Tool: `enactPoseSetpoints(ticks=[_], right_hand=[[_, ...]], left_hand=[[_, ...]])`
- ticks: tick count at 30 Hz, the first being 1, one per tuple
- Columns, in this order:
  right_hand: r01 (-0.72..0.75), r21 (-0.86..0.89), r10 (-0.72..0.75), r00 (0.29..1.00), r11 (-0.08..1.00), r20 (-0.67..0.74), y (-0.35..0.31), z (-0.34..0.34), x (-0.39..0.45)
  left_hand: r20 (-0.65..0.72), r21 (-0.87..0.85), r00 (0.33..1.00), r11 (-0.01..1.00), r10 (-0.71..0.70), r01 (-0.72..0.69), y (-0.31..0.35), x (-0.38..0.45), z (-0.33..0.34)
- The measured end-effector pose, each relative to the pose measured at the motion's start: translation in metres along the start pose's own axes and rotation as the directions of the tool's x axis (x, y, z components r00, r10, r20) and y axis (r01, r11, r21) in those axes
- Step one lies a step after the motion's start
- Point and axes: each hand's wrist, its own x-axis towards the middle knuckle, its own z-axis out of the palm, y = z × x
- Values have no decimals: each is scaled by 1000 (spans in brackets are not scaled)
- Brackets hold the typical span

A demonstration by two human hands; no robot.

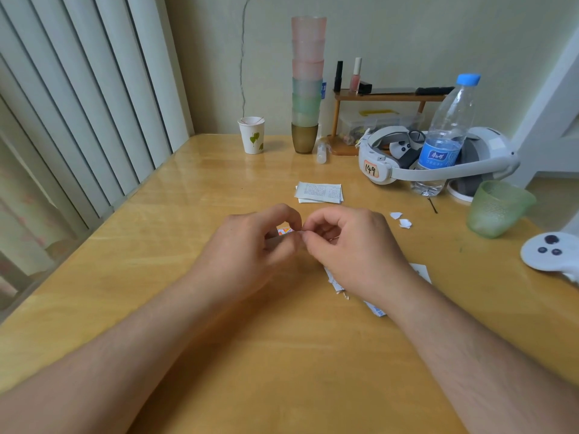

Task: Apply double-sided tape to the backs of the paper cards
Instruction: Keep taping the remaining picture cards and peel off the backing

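Paper card [285, 230], pinched between left hand [250, 245] and right hand [351, 249] above the tabletop [188, 198] centre, needs steady fingertips; more cards [319, 192] wait at twelve o'clock.

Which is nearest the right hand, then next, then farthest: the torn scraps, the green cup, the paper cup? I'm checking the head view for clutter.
From the right hand:
1. Torn scraps, just to its right.
2. Green cup, farther right near the table edge.
3. Paper cup, far back left by the blinds.
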Motion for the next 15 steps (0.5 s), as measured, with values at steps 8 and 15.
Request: enactPoseSetpoints(ticks=[8,15], right_hand=[[244,-123,-252,967,962,-48,3,6,2],[339,-149,-349,936,929,-49,4,5,2]], left_hand=[[-43,1,999,1000,-1,1,-5,2,1],[-43,-45,999,999,28,-30,-4,3,3]])
